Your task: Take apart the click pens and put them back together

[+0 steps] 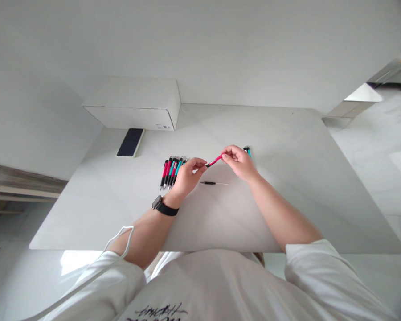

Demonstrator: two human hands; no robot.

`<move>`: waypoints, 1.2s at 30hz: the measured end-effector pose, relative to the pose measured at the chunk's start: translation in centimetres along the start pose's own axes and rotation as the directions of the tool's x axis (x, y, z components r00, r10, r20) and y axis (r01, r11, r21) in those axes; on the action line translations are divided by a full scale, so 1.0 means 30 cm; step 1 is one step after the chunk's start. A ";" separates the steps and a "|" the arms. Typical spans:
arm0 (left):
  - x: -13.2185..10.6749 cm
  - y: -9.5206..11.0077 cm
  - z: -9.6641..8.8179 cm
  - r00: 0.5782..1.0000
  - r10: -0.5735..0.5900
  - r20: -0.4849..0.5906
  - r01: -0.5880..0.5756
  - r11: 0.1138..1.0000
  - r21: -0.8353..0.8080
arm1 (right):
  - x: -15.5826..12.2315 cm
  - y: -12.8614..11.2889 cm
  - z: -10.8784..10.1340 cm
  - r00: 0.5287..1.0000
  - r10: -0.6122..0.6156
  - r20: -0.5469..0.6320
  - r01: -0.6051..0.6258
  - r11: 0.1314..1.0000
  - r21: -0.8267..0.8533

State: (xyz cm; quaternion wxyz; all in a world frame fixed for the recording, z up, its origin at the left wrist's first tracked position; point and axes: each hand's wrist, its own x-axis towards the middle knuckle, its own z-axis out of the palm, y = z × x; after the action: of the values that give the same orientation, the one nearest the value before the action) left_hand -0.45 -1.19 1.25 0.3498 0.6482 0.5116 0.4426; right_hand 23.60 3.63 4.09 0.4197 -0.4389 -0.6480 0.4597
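Note:
Between my two hands is a red pen barrel (pixel 216 159) with a black end, slanting up to the right. My left hand (pixel 190 174) pinches the black end, while my right hand (pixel 239 162) grips the red end with thumb and fingers. Below them on the table lies a pen part (pixel 208 183) with a black grip and a thin pale refill. Left of my left hand, several red and teal pens (pixel 169 173) lie side by side, some partly covered by that hand. Behind my right hand, more teal and black pens (pixel 247 150) are partly hidden.
The white table (pixel 304 178) stands against a pale wall. A long white box (pixel 137 117) sits at its back left, with a dark-screened phone (pixel 130 142) in front of it. A white cord (pixel 129 238) loops over my left forearm.

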 end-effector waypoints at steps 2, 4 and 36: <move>-0.003 0.003 0.001 1.000 0.011 0.011 -0.011 1.000 0.003 | 0.000 0.002 0.003 1.000 -0.001 0.017 0.000 0.998 0.060; -0.005 0.006 0.002 1.000 0.022 0.021 -0.023 1.000 0.013 | 0.000 0.003 0.006 0.999 0.015 0.028 -0.018 0.993 0.113; -0.023 0.023 -0.001 0.887 0.210 0.411 -0.370 0.856 0.362 | 0.002 0.058 0.022 0.819 0.502 0.276 -0.573 0.720 0.392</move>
State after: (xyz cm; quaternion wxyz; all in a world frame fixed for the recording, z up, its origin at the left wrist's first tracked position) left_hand -0.28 -2.01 1.74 0.2127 0.8491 0.4186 0.2419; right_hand 23.28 3.87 2.26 0.3089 -0.4609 -0.3945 0.7325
